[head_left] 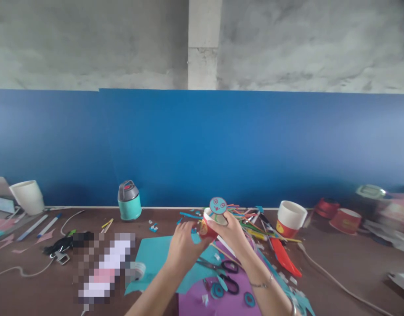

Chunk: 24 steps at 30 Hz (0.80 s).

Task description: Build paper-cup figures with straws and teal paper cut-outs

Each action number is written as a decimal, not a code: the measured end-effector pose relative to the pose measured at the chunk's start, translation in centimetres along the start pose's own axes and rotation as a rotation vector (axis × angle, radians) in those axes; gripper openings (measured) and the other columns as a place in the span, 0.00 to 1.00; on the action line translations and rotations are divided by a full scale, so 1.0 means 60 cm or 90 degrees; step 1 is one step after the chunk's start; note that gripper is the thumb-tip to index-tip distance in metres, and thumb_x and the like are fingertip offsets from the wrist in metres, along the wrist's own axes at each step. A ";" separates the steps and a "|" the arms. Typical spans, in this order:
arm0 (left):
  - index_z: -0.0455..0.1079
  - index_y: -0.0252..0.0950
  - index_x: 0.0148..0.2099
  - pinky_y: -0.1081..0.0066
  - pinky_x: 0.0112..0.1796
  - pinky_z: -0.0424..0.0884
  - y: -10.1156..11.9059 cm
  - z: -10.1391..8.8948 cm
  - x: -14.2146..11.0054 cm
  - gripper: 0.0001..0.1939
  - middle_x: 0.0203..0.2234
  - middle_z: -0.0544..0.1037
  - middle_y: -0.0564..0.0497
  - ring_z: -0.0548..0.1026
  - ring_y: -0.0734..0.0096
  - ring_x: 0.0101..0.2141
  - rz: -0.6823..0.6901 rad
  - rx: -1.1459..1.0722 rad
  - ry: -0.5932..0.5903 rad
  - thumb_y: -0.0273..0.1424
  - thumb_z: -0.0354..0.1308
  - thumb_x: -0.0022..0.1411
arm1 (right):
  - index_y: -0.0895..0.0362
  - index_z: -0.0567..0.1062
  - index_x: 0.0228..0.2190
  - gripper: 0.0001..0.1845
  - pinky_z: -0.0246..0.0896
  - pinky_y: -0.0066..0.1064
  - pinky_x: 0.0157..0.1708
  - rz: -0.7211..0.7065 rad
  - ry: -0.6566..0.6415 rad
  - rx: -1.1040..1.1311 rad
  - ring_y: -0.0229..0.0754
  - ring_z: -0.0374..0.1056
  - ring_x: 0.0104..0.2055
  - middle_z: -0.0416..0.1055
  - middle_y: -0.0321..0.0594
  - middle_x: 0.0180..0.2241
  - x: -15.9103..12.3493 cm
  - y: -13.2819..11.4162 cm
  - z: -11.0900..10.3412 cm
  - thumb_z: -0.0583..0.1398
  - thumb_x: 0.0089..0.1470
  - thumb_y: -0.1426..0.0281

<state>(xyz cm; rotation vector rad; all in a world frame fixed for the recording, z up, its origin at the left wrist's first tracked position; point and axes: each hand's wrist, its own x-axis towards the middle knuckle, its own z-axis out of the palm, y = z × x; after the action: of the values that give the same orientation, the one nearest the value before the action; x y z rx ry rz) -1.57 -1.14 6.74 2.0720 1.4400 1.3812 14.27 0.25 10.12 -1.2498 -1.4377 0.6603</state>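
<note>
A small red and white paper cup point(203, 229) is held up over the table. My left hand point(184, 246) is closed round its left side, with the thumb low on the wall. From the right, my right hand point(233, 231) grips the cup, its thumb across the rim. A round light-blue paper face point(218, 205) with drawn eyes and mouth stands above the rim at my right fingertips; how it is fixed is hidden. Below lie black-handled scissors point(207, 263), a blue paper sheet point(152, 259), purple paper point(193, 303) and rolled blue paper coils point(217, 290).
Pens and coloured strips point(254, 232) lie behind my right hand, beside another paper cup point(292, 217) and a red craft knife point(284, 256). A teal flask point(129, 204) stands back left. Tape point(139, 271) sits at the blue sheet's left edge. A blue partition point(155, 149) borders the table.
</note>
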 end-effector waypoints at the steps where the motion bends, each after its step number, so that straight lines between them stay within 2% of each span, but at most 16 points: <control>1: 0.69 0.36 0.44 0.59 0.43 0.69 -0.005 0.014 -0.002 0.26 0.40 0.77 0.43 0.74 0.52 0.42 -0.048 -0.050 -0.018 0.38 0.69 0.42 | 0.60 0.77 0.34 0.18 0.65 0.33 0.35 0.005 -0.012 0.010 0.50 0.71 0.36 0.77 0.42 0.31 -0.001 0.001 0.001 0.64 0.40 0.62; 2: 0.66 0.35 0.49 0.59 0.43 0.69 -0.011 0.027 -0.004 0.34 0.43 0.76 0.41 0.74 0.51 0.44 -0.085 -0.118 -0.040 0.36 0.71 0.38 | 0.60 0.77 0.35 0.19 0.65 0.34 0.35 0.013 -0.031 0.020 0.50 0.71 0.37 0.77 0.42 0.32 -0.002 0.000 0.002 0.65 0.40 0.62; 3: 0.64 0.34 0.52 0.60 0.43 0.70 -0.015 0.038 -0.005 0.37 0.43 0.76 0.42 0.74 0.53 0.44 -0.111 -0.194 -0.063 0.35 0.70 0.38 | 0.60 0.78 0.36 0.20 0.65 0.34 0.35 0.019 -0.052 0.033 0.50 0.71 0.37 0.77 0.42 0.32 -0.004 -0.001 0.004 0.65 0.40 0.62; 6: 0.62 0.33 0.52 0.65 0.39 0.71 -0.022 0.056 -0.007 0.32 0.40 0.78 0.44 0.76 0.59 0.38 -0.161 -0.341 -0.112 0.31 0.67 0.44 | 0.59 0.78 0.37 0.19 0.64 0.34 0.37 0.037 -0.116 0.083 0.50 0.71 0.39 0.77 0.43 0.36 -0.012 -0.012 0.006 0.65 0.41 0.62; 9: 0.63 0.33 0.48 0.66 0.37 0.72 -0.017 0.056 -0.009 0.26 0.37 0.78 0.46 0.76 0.62 0.35 -0.174 -0.353 -0.105 0.29 0.65 0.46 | 0.59 0.79 0.34 0.17 0.64 0.34 0.38 0.080 -0.125 0.151 0.50 0.70 0.40 0.77 0.43 0.36 -0.016 -0.021 0.007 0.63 0.44 0.60; 14: 0.61 0.35 0.51 0.65 0.40 0.71 -0.002 0.053 -0.016 0.29 0.42 0.76 0.45 0.76 0.61 0.39 -0.134 -0.369 -0.100 0.24 0.63 0.46 | 0.60 0.78 0.30 0.15 0.66 0.36 0.36 0.162 -0.131 0.250 0.50 0.72 0.35 0.77 0.42 0.28 -0.014 -0.014 0.017 0.65 0.41 0.62; 17: 0.61 0.35 0.52 0.65 0.42 0.71 -0.003 0.057 -0.020 0.29 0.43 0.76 0.44 0.75 0.60 0.41 -0.116 -0.374 -0.109 0.23 0.62 0.46 | 0.59 0.78 0.29 0.14 0.67 0.37 0.36 0.184 -0.138 0.235 0.50 0.73 0.34 0.77 0.41 0.26 -0.012 -0.004 0.022 0.67 0.37 0.64; 24: 0.61 0.36 0.52 0.68 0.40 0.72 -0.014 0.071 -0.027 0.29 0.42 0.77 0.46 0.76 0.62 0.39 -0.101 -0.410 -0.119 0.23 0.62 0.46 | 0.59 0.78 0.26 0.11 0.67 0.35 0.33 0.145 -0.164 0.194 0.47 0.72 0.30 0.76 0.40 0.23 -0.010 0.012 0.020 0.66 0.38 0.65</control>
<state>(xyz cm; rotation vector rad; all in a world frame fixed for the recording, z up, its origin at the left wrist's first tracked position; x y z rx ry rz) 1.28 -0.91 3.12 1.5832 0.8984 1.3183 13.34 0.16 8.94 -1.1231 -1.3460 1.1860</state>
